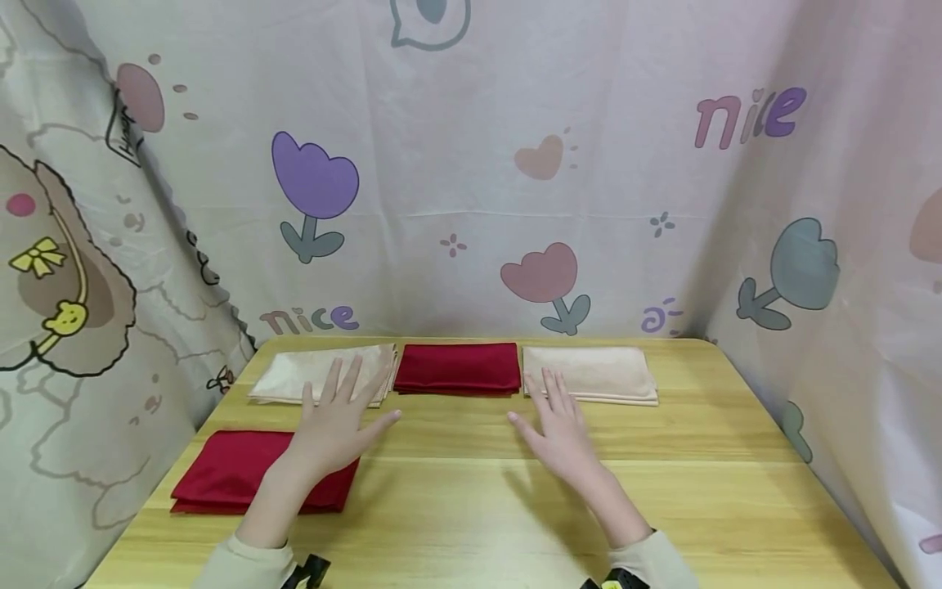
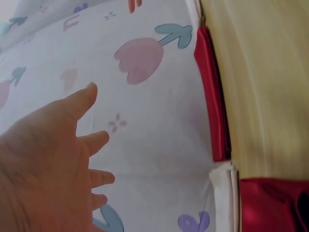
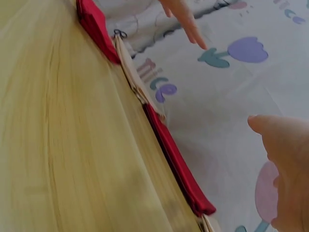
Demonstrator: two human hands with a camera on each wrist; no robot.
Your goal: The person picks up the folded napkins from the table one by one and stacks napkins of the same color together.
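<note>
Both hands hover over the table with fingers straight and spread, holding nothing. The left hand [image 1: 332, 431] is above the left side, its fingertips overlapping a folded cream cloth [image 1: 294, 373] in the head view. Its wrist crosses over a folded red cloth [image 1: 228, 466] at the near left. My right hand [image 1: 561, 438] reaches toward another folded cream cloth [image 1: 592, 372] at the back right. Between the two cream cloths lies a second folded red cloth [image 1: 458, 368]. In the left wrist view, the left palm [image 2: 43, 164] hangs well above the cloths.
The wooden table [image 1: 456, 491] has its back edge against a pale curtain [image 1: 441, 164] printed with flowers and words. Curtain also hangs along the left and right sides. A dark wrist strap [image 1: 618, 579] shows at the right cuff.
</note>
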